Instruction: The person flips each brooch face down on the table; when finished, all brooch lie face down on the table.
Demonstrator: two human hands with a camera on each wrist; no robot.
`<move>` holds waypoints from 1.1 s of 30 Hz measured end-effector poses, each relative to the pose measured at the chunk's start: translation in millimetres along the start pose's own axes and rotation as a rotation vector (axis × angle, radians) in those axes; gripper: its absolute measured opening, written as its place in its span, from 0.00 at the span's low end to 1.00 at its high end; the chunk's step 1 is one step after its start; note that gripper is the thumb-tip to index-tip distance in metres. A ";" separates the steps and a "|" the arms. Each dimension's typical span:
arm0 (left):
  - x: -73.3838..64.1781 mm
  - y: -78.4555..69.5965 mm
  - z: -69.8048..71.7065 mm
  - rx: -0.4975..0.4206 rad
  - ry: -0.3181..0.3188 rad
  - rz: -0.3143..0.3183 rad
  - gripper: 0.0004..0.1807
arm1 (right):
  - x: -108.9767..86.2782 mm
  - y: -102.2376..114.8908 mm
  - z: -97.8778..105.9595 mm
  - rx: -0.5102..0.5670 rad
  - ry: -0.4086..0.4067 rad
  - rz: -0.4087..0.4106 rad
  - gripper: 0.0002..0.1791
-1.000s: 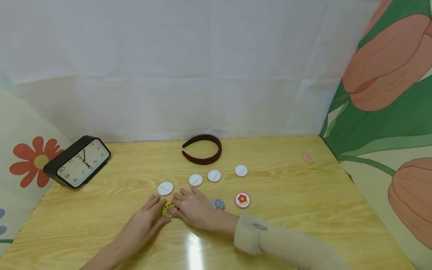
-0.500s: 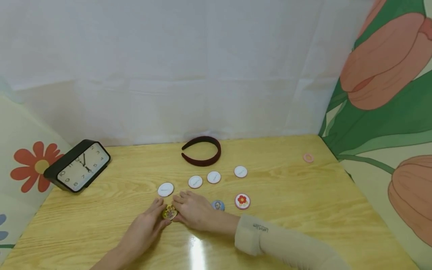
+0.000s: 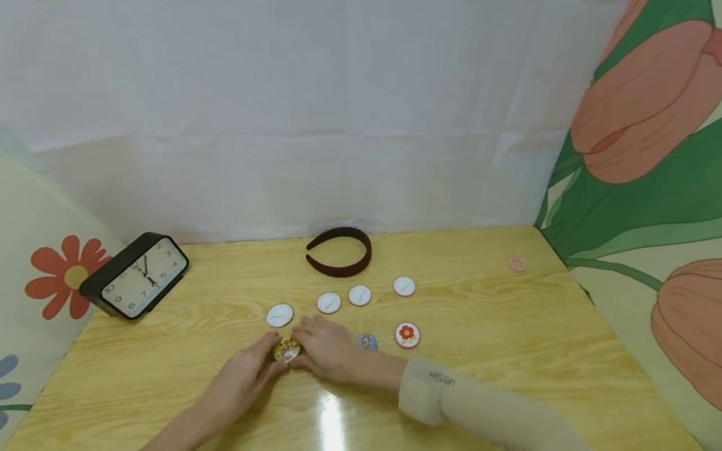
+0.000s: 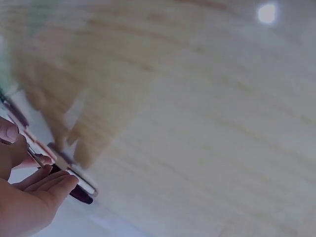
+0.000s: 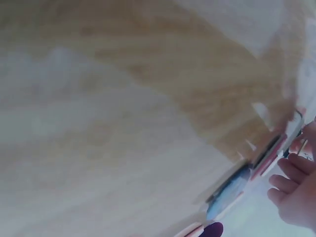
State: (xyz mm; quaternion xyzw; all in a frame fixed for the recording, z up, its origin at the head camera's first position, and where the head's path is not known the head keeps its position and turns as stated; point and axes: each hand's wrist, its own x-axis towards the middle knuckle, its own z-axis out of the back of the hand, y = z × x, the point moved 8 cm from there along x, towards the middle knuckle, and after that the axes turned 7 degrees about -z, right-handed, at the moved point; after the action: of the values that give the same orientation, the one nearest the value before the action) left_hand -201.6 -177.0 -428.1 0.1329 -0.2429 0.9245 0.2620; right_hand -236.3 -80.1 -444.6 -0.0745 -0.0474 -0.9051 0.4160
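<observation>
In the head view a round yellow badge (image 3: 287,350) with a colourful picture is held between both hands, low over the wooden table. My left hand (image 3: 242,377) pinches its left edge between thumb and fingers. The right hand (image 3: 329,349) grips the opposite edge, its thumb underneath and its fingers along the far side. Just beyond the hands lies a white round badge (image 3: 279,316). Right by the right wrist is a blue badge (image 3: 366,342) with a portrait, partly covered by the arm. The left wrist view shows the left hand's curled fingers (image 4: 54,190) at the lower left.
Three more white discs (image 3: 329,303) lie in a row behind the right hand. A red-flower badge (image 3: 407,335) sits right of the blue one. Farther back are a dark headband (image 3: 363,254), a black clock (image 3: 135,275) at left and a pink ring (image 3: 517,264) at right.
Both hands keep hold of the yellow badge, which has shifted and tilted slightly between the fingers. The other things on the table have stayed in place.
</observation>
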 end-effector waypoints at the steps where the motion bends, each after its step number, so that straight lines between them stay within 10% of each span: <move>1: 1.8 -1.9 2.7 0.003 -0.008 -0.018 0.21 | 0.1 -1.3 3.2 0.015 -0.021 0.001 0.29; 6: 10.2 -12.5 19.7 0.044 -0.068 -0.104 0.25 | -1.7 -7.0 21.0 0.086 -0.167 0.027 0.27; 12: 21.1 -14.7 28.0 0.021 -0.032 -0.038 0.23 | -5.8 -13.8 38.2 0.131 -0.322 0.049 0.25; 33: 34.2 -24.0 42.2 -0.140 -0.050 -0.037 0.24 | -20.1 -19.0 57.8 0.237 -0.578 0.249 0.22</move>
State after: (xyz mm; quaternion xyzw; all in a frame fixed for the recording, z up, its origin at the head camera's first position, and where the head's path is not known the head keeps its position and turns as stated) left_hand -211.7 -166.7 -370.5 0.1420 -0.3109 0.8967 0.2813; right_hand -232.3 -44.3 -391.7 -0.2845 -0.2588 -0.7770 0.4984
